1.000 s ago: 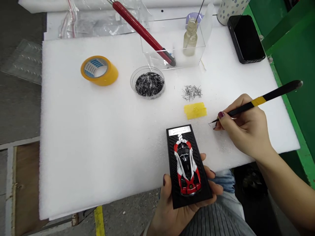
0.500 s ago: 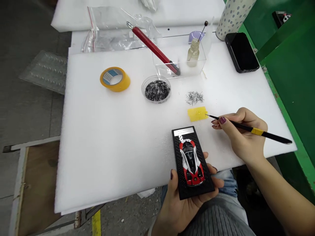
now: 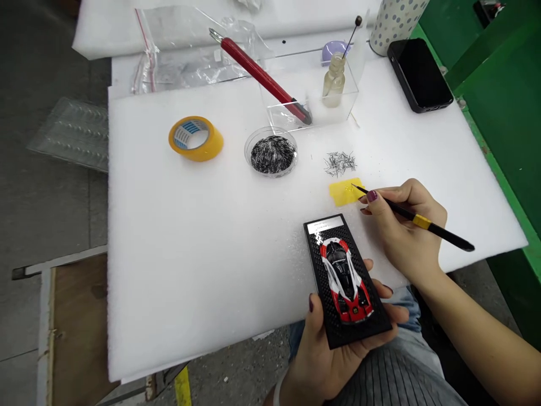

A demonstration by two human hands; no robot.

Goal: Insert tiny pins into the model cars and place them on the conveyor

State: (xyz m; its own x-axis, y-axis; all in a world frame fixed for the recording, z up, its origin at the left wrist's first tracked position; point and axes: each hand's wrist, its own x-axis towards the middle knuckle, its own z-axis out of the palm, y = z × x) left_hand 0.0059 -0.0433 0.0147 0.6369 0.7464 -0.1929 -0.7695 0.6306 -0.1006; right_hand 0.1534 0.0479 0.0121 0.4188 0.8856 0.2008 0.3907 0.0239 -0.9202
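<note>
My left hand (image 3: 325,361) grips the black base under a red, white and black model car (image 3: 346,279), tilted towards me at the table's front edge. In a pinch, my right hand (image 3: 406,231) holds a thin black paintbrush (image 3: 448,234) with a yellow band on its handle. The fine tip is at a small piece of yellow tape (image 3: 340,193) with shiny clear drops on it; whether it touches them I cannot tell. Just behind the tape lies a loose pile of short black bristles (image 3: 340,163). More such bristles fill a round clear dish (image 3: 273,155).
A yellow tape roll (image 3: 215,144) lies left of the dish. Behind, a clear box (image 3: 313,121) holds a small glass bottle (image 3: 333,90) with a black-headed stick; a red pen-like tool (image 3: 262,76) leans into it. A phone (image 3: 420,76) and dotted cup (image 3: 395,25) stand back right.
The brush tip has moved left along the yellow tape, from its right edge onto the shiny drops. My camera view has shifted slightly. The model car stays in my left hand.
</note>
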